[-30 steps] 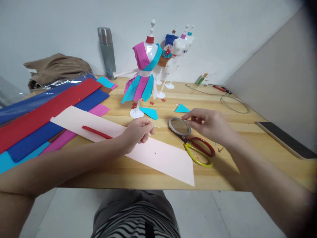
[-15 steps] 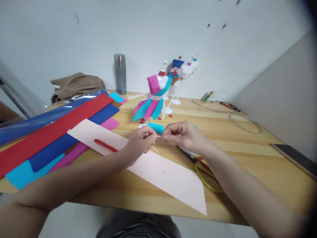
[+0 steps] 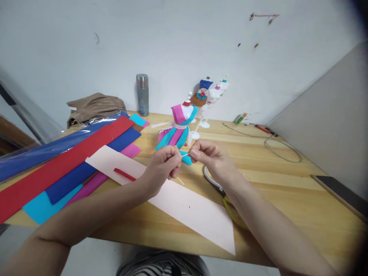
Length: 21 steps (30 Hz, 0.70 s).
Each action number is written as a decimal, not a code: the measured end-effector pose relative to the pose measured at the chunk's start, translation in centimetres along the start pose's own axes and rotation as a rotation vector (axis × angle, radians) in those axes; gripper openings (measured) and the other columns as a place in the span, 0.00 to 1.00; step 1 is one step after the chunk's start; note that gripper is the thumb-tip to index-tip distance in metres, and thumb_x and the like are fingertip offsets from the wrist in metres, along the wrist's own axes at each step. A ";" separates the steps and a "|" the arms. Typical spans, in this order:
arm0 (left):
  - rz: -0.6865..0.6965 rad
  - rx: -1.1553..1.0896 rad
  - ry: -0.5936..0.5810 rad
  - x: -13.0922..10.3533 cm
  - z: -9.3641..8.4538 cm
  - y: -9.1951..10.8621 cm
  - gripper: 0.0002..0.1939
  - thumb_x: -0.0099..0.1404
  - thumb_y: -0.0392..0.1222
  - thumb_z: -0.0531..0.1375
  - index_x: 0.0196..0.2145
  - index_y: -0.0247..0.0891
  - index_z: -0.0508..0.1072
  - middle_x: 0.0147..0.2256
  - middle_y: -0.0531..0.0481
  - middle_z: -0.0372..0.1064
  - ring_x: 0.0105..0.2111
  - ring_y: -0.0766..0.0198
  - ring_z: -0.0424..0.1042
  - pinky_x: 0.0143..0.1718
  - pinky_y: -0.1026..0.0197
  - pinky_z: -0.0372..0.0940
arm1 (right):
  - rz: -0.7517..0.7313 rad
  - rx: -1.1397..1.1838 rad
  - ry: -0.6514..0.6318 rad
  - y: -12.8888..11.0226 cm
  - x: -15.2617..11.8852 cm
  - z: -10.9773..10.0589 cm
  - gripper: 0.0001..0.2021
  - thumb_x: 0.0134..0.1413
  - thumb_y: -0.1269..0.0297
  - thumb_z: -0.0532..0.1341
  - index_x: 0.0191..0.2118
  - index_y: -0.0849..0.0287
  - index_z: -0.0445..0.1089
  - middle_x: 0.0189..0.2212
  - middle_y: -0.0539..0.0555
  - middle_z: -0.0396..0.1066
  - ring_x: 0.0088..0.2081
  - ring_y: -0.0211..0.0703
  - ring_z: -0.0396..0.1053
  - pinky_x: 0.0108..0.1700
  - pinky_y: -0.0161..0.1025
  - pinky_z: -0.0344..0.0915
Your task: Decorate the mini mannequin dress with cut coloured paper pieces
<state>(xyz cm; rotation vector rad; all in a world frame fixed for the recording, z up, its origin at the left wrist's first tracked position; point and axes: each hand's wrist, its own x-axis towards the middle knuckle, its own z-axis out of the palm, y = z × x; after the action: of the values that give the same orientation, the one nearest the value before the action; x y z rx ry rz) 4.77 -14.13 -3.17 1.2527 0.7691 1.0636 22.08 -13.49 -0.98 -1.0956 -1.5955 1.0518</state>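
1. In hand: the strip [image 3: 185, 155], thin and white, spans the small gap between both hands, above the bench [image 3: 276, 199]. The left hand [image 3: 166, 163] pinches one part, its fingers curled in; the right hand [image 3: 205, 152] pinches the other between thumb and finger.
2. Done: the front form [image 3: 187, 111] wears a pink and teal top, a pale waistband [image 3: 180, 126] and a panelled skirt [image 3: 176, 137]. Behind it, the rear form [image 3: 206, 84] has a blue top and a rosette [image 3: 202, 94].
3. Not done: the strip is apart from every form. A pale end [image 3: 181, 181] shows below the left hand; I cannot tell whether it belongs to the strip. The white form [image 3: 215, 94] has a pink collar but a largely bare chest.
4. Set down: the pink sheet [image 3: 198, 212] lies uncut along much of its length, and the scissors [image 3: 230, 209] are partly hidden by the right arm.
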 end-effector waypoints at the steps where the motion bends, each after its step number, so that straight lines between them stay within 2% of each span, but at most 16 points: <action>1: -0.001 -0.009 -0.006 0.1 0.1 0.1 0.13 0.61 0.46 0.60 0.25 0.38 0.63 0.17 0.59 0.58 0.16 0.74 0.56 0.19 0.67 0.49 | 0.010 0.013 0.011 -0.1 0.1 -0.1 0.20 0.48 0.44 0.67 0.21 0.54 0.67 0.20 0.50 0.65 0.25 0.40 0.60 0.30 0.40 0.60; 3: -0.009 -0.024 -0.012 0.4 0.2 0.2 0.13 0.61 0.46 0.60 0.25 0.38 0.64 0.16 0.58 0.59 0.16 0.74 0.56 0.19 0.67 0.48 | 0.018 0.021 0.003 -0.3 0.2 -0.8 0.21 0.48 0.41 0.67 0.23 0.54 0.70 0.21 0.51 0.69 0.26 0.42 0.64 0.32 0.42 0.63; 6: -0.033 -0.048 -0.007 0.8 0.2 0.2 0.13 0.61 0.46 0.61 0.25 0.38 0.64 0.16 0.58 0.59 0.16 0.74 0.56 0.19 0.67 0.48 | 0.005 0.005 -0.034 -0.6 0.0 -3.0 0.24 0.52 0.38 0.62 0.27 0.56 0.75 0.24 0.55 0.75 0.29 0.45 0.70 0.35 0.44 0.67; 7: -0.044 -0.053 -0.004 0.9 0.1 0.2 0.14 0.61 0.46 0.61 0.25 0.38 0.64 0.17 0.59 0.59 0.16 0.74 0.56 0.19 0.67 0.48 | 0.006 -0.017 -0.015 -0.5 -0.1 -3.9 0.23 0.53 0.39 0.62 0.29 0.56 0.76 0.25 0.56 0.76 0.30 0.46 0.71 0.36 0.44 0.67; 9: -0.065 -0.060 -0.005 0.9 -0.3 -0.2 0.15 0.61 0.47 0.62 0.24 0.38 0.64 0.16 0.59 0.58 0.16 0.75 0.56 0.19 0.67 0.48 | 0.049 -0.139 0.100 -0.2 -0.7 -5.9 0.18 0.53 0.46 0.64 0.36 0.58 0.78 0.28 0.57 0.78 0.31 0.45 0.72 0.37 0.43 0.67; 11: -0.090 -0.069 -0.019 0.9 -0.7 -0.6 0.16 0.61 0.49 0.63 0.24 0.38 0.63 0.17 0.59 0.58 0.16 0.75 0.56 0.18 0.67 0.48 | 0.116 -0.368 0.190 0.7 -1.7 -7.9 0.15 0.52 0.52 0.66 0.36 0.59 0.77 0.30 0.58 0.78 0.31 0.46 0.71 0.37 0.43 0.66; 12: -0.105 -0.077 -0.030 0.8 -0.8 -0.9 0.17 0.60 0.49 0.64 0.24 0.38 0.63 0.17 0.59 0.58 0.16 0.75 0.55 0.18 0.67 0.48 | 0.152 -0.508 0.144 1.3 -2.4 -8.8 0.13 0.51 0.53 0.66 0.34 0.60 0.77 0.30 0.58 0.78 0.30 0.46 0.70 0.35 0.43 0.65; 14: -0.145 -0.087 -0.054 0.7 -0.8 -1.5 0.18 0.60 0.50 0.65 0.24 0.37 0.63 0.17 0.59 0.58 0.16 0.75 0.55 0.18 0.68 0.47 | 0.246 -0.695 -0.034 2.5 -4.2 -10.3 0.12 0.55 0.55 0.62 0.32 0.59 0.76 0.28 0.58 0.77 0.28 0.46 0.69 0.33 0.44 0.63; 17: -0.211 -0.098 -0.082 0.3 -0.3 -2.0 0.18 0.59 0.50 0.65 0.24 0.37 0.63 0.19 0.59 0.59 0.16 0.76 0.56 0.18 0.69 0.47 | 0.436 -0.932 -0.180 3.8 -7.6 -11.4 0.09 0.56 0.59 0.60 0.33 0.56 0.76 0.28 0.57 0.77 0.28 0.48 0.70 0.32 0.43 0.63; 18: -0.231 -0.104 -0.087 0.2 -0.1 -2.1 0.18 0.59 0.50 0.65 0.24 0.37 0.63 0.19 0.58 0.60 0.16 0.76 0.56 0.18 0.69 0.47 | 0.475 -0.962 -0.220 4.2 -8.7 -11.3 0.08 0.56 0.62 0.60 0.36 0.54 0.76 0.31 0.56 0.77 0.30 0.48 0.72 0.33 0.42 0.64; 19: -0.250 -0.115 -0.087 0.1 0.2 -2.1 0.18 0.59 0.50 0.65 0.24 0.37 0.63 0.19 0.58 0.60 0.16 0.76 0.56 0.18 0.69 0.47 | 0.497 -0.966 -0.243 4.5 -9.8 -11.2 0.11 0.55 0.65 0.59 0.42 0.51 0.77 0.34 0.55 0.78 0.33 0.49 0.74 0.35 0.41 0.65; 21: -0.289 -0.139 -0.080 0.1 0.8 -2.0 0.17 0.58 0.49 0.65 0.24 0.36 0.63 0.19 0.58 0.60 0.16 0.76 0.56 0.18 0.69 0.47 | 0.506 -0.978 -0.267 5.3 -11.5 -10.5 0.24 0.50 0.70 0.60 0.55 0.49 0.71 0.43 0.56 0.78 0.38 0.50 0.76 0.37 0.40 0.67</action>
<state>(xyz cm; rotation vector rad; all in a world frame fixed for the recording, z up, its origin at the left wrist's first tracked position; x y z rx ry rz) 5.91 -14.30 -4.95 1.0239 0.7750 0.8126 35.47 -21.68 -5.96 -2.1615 -2.1889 0.7090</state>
